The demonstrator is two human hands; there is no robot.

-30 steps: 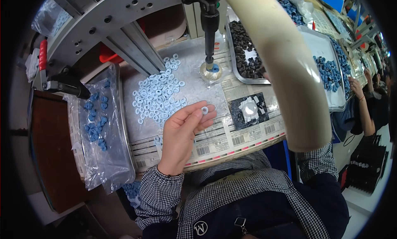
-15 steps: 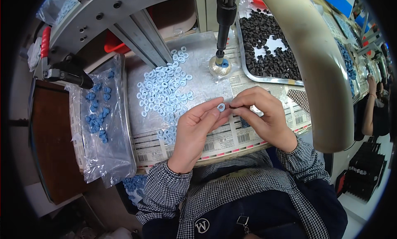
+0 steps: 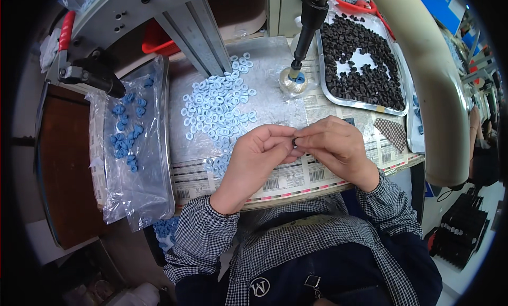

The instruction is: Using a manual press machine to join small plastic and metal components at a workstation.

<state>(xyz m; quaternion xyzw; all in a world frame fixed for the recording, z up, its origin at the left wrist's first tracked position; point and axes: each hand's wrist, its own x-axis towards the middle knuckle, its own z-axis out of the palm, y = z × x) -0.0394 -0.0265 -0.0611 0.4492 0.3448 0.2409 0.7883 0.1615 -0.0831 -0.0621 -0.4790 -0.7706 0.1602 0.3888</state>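
My left hand (image 3: pixel 260 156) and my right hand (image 3: pixel 338 147) meet fingertip to fingertip above the near edge of the worktable. Between the pinched fingers shows a small black part (image 3: pixel 294 142), gripped by my right thumb and forefinger. The light blue ring in my left fingers is now mostly hidden by them. To the left of the hands spreads a pile of light blue rings (image 3: pixel 218 107) on a metal sheet (image 3: pixel 180 89). Beyond my fingers, a round metal fixture (image 3: pixel 292 87) holds a blue piece beneath a black press rod (image 3: pixel 306 41).
A metal tray (image 3: pixel 365 106) of black parts lies at the far right, with a thick pale curved pipe (image 3: pixel 442 94) beside it. On the left, a plastic-lined tray (image 3: pixel 153 173) holds blue pieces near a red-handled clamp (image 3: pixel 66 30). A checked cloth (image 3: pixel 390 134) lies on the right.
My hands have closed together, and the light blue ring has become covered by my fingers. The black part now sits where the fingertips meet. The view has shifted slightly.
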